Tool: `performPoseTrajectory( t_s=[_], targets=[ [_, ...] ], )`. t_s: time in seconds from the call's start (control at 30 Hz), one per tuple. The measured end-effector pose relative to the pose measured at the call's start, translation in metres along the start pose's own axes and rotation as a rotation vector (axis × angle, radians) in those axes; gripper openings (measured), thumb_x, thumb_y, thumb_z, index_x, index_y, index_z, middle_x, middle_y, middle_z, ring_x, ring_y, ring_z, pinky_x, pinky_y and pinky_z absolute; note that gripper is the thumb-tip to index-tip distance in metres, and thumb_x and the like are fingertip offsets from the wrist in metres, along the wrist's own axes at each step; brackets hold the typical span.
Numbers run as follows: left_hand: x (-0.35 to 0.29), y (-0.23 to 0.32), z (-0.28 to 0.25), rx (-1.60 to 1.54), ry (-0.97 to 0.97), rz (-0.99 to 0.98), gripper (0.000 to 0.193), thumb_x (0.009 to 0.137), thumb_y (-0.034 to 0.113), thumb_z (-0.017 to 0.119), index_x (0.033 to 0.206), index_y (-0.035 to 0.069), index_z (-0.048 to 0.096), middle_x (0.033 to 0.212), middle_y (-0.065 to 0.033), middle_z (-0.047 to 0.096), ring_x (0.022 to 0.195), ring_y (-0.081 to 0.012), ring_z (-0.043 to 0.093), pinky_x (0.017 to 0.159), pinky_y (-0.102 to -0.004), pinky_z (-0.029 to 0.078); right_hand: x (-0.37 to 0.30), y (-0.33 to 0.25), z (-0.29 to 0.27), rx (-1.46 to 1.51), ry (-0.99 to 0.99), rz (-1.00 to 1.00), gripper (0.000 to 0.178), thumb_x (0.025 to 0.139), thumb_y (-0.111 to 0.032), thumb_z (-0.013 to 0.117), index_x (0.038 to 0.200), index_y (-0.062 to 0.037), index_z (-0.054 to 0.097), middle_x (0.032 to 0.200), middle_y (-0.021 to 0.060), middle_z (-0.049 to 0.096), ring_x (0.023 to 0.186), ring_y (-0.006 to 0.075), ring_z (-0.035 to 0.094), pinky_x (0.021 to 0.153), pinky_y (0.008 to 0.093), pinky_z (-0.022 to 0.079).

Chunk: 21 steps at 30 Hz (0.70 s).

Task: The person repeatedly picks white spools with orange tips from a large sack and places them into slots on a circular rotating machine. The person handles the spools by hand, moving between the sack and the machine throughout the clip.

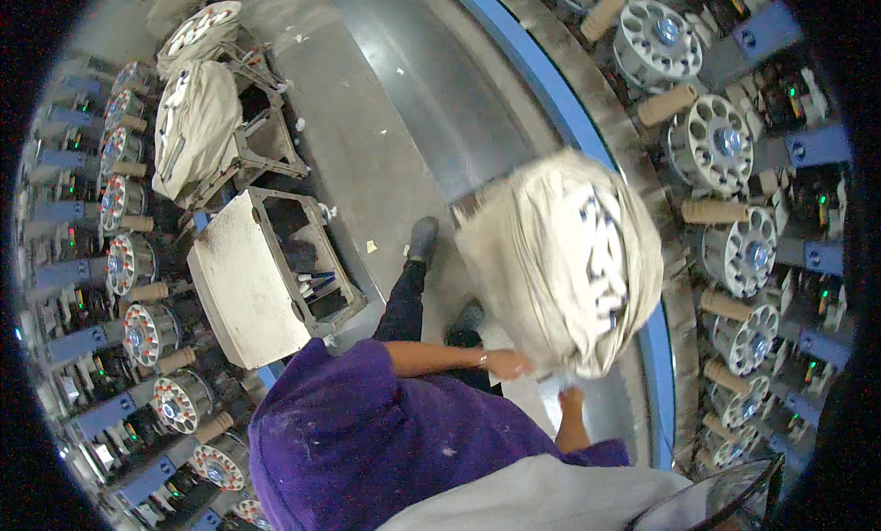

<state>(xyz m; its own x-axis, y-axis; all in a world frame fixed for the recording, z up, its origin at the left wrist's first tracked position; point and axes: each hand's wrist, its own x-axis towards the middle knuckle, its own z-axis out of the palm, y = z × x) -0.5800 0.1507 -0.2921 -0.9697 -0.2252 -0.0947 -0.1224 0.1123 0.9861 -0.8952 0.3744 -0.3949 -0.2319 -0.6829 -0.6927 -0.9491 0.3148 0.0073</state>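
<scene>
Left hand [507, 364] and right hand [571, 402] are near a bulging cloth sack [518, 265] — finger grip I can't tell.

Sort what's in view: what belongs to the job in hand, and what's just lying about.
In the job:
- bulging canvas bag
- left hand and right hand, close by it

Lying or standing about:
- cream-panelled stand
- other canvas bags
- pale floor scraps

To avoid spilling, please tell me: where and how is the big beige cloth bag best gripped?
Probably grip the cloth bag by the gathered folds at its near edge, from the person's side: cloth bunches there, and the left hand and right hand are close. White pieces show through the open top, so avoid that.
</scene>
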Motion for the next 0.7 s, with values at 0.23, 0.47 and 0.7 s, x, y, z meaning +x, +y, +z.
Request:
performPoseTrajectory(
  t_s=[0.23,0.47,0.7],
  targets=[
    [-0.134,-0.047,-0.112,0.183,0.257,-0.338,0.031,0.081,0.019,0.054,0.109,0.010,0.065,0.098,-0.0145,0.067,0.083,-0.0208,0.063,0.073,-0.0354,0.049,-0.007,0.029,-0.049,-0.126,-0.361,0.046,0.036,0.086,-0.040,0.048,0.104,-0.0139,0.066,0.099,0.0112,0.066,0.084,0.0274,0.064,0.066,0.0510,0.048],
    [-0.161,-0.033,-0.291,0.067,0.704,-0.693,0.031,0.077,0.011,0.049,0.101,0.014,0.069,0.102,-0.0136,0.067,0.092,-0.0329,0.063,0.081,-0.0415,0.049,0.180,-0.157,-0.283,0.987,0.057,0.100,0.035,0.084,-0.038,0.050,0.104,-0.0133,0.066,0.099,0.0107,0.066,0.084,0.0279,0.064,0.068,0.0489,0.049],
    [-0.109,0.014,-0.421,0.088,0.734,-0.356,0.022,0.085,0.020,0.054,0.100,0.010,0.066,0.100,-0.0097,0.067,0.091,-0.0277,0.064,0.077,-0.0383,0.050,0.279,-0.279,-0.425,0.961,0.100,-0.126,0.034,0.083,-0.036,0.053,0.104,-0.0127,0.066,0.098,0.0102,0.066,0.084,0.0284,0.064,0.069,0.0467,0.049]
  ],
)
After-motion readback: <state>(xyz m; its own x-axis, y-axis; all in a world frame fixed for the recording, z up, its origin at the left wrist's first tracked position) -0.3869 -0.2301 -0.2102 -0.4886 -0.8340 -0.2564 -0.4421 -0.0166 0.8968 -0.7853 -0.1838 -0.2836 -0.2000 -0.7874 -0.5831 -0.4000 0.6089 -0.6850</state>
